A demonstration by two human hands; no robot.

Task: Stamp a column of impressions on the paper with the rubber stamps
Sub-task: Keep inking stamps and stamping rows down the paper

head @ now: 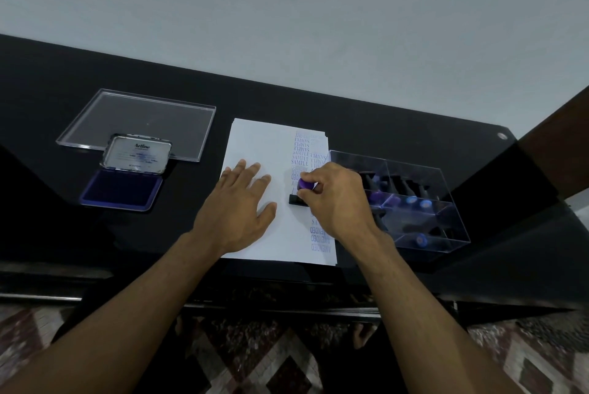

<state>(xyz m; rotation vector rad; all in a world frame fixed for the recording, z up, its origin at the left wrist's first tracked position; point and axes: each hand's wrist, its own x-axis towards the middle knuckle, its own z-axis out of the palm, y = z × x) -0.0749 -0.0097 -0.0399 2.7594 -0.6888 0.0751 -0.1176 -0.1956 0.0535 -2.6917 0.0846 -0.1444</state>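
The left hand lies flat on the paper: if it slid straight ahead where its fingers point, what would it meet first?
Probably nothing soon: the left hand points up the blank part of the paper, left of the stamped column. Beyond the far edge is bare table.

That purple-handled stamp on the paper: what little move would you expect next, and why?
Probably a straight lift. The right hand grips the stamp, whose black base looks set on the paper amid a column of SAMPLE and AMENDED impressions. The left hand lies flat, pinning the sheet. The open ink pad sits to the left for re-inking.
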